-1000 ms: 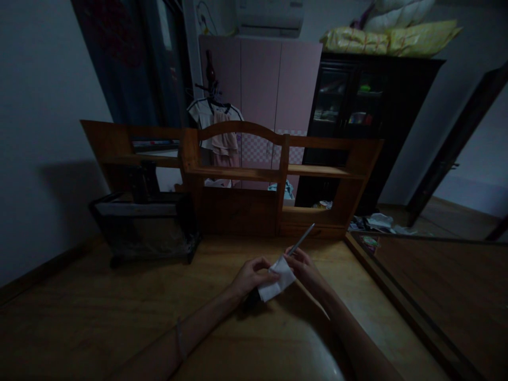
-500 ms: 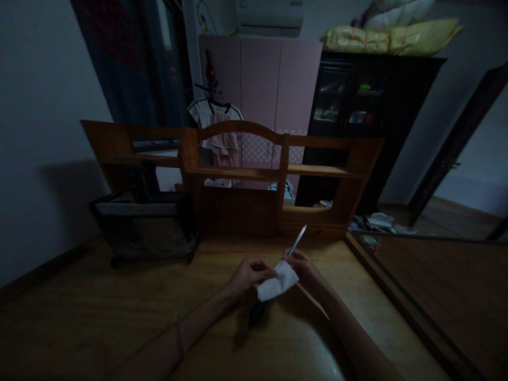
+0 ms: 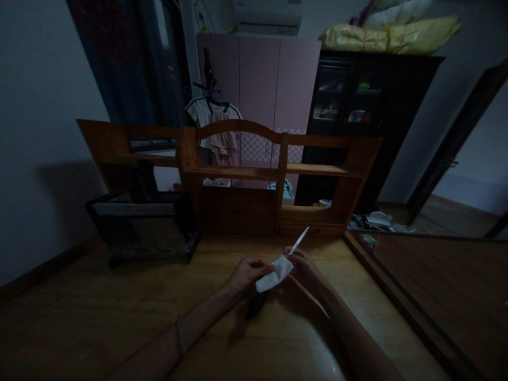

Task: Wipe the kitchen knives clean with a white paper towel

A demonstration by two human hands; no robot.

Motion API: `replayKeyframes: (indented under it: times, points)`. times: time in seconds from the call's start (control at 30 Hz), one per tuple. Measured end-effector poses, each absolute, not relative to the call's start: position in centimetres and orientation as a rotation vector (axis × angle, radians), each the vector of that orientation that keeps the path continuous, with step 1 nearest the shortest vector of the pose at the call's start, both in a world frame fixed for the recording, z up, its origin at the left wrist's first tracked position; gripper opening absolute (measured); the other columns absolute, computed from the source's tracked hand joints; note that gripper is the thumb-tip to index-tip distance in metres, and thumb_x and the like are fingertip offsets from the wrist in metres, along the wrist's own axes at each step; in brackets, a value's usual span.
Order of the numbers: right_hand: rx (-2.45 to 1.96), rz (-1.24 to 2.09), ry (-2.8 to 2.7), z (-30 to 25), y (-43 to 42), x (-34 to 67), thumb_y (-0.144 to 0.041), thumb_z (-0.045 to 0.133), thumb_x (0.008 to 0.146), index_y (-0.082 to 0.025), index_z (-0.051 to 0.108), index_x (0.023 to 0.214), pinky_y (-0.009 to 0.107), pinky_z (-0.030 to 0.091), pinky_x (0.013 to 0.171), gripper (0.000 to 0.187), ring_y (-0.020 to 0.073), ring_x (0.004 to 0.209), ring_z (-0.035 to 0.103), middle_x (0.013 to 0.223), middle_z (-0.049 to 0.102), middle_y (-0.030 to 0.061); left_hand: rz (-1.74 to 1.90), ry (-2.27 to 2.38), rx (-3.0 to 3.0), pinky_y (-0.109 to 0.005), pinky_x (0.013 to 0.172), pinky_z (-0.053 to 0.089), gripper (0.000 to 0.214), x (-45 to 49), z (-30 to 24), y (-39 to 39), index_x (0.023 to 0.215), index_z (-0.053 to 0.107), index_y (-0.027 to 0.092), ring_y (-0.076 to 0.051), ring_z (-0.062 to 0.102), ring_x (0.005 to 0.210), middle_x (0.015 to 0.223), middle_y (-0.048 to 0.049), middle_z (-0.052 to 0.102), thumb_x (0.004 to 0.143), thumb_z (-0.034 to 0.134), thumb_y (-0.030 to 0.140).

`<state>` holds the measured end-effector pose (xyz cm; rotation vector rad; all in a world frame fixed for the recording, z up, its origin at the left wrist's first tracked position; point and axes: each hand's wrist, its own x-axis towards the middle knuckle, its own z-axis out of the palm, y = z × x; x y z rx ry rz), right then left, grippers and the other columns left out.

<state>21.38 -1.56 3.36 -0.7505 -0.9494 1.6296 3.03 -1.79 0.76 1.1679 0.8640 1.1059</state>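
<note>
Both my hands meet over the wooden desk [image 3: 119, 296]. My left hand [image 3: 246, 275] is closed, its fingers pinching a folded white tissue [image 3: 273, 276]. The tissue is wrapped around a slim knife-like tool [image 3: 298, 241] whose pale blade points up and to the right. Its dark handle [image 3: 256, 307] sticks out below my left hand, just above the desk. My right hand [image 3: 306, 270] is closed on the tool right beside the tissue. A thin band circles my left wrist.
A wooden shelf unit [image 3: 238, 174] stands along the back of the desk. A dark box-like device [image 3: 143, 222] sits at the back left. The desk's raised right edge [image 3: 381, 275] runs diagonally. Behind are a pink wardrobe [image 3: 262, 90] and a dark cabinet [image 3: 357, 106].
The blade has tilted a little more upright and its tip has moved left. The tissue has bunched narrower, and more of the dark handle shows below my left hand.
</note>
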Motion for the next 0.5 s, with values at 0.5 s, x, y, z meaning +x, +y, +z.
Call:
replayKeyframes:
  times: [0.5]
  points:
    - [-0.841, 1.508, -1.095, 3.21, -1.56, 21.31, -0.04, 0.075, 0.061, -0.02, 0.058, 0.079, 0.021, 0.039, 0.047, 0.032, 0.0096, 0.05, 0.051, 0.062, 0.058, -0.0035, 1.14, 0.935, 1.339, -0.027, 0.061, 0.046, 0.033, 3.04, 1.38, -2.29, 0.072, 0.07, 0.012, -0.019, 0.063, 0.066, 0.071, -0.0071, 0.07, 0.056, 0.08, 0.038]
